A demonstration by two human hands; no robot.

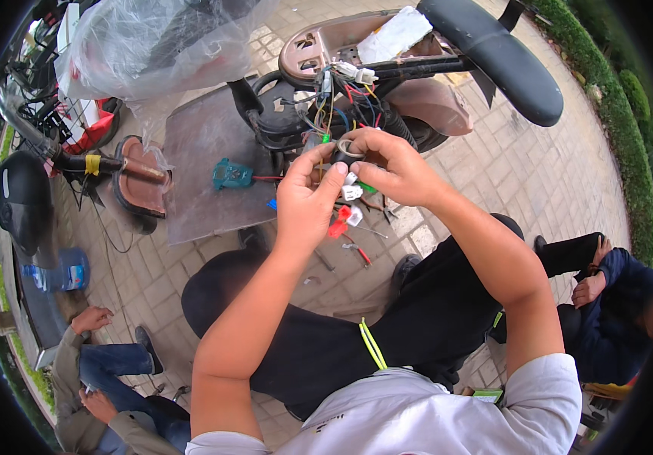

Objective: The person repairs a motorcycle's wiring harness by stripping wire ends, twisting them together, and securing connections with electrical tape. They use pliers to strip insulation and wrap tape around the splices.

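Note:
A roll of black electrical tape (350, 150) is held between both my hands, in front of the scooter's exposed wiring harness (335, 105). My left hand (310, 196) pinches the near left side of the roll with thumb and fingers. My right hand (397, 166) grips its right side, with the index finger curled over the top. Just below the fingers hang a white plug connector (352, 192) and red connectors (339, 222). A green connector (326, 138) shows above my left fingertips. My fingers hide part of the wires behind the tape.
A teal meter (232, 173) with a red lead lies on a dark panel (212, 207). The scooter's black seat (494, 60) extends right. Clear plastic sheeting (156, 51) covers something upper left. Seated people (107, 387) (616, 318) flank me. A water jug (67, 270) lies left.

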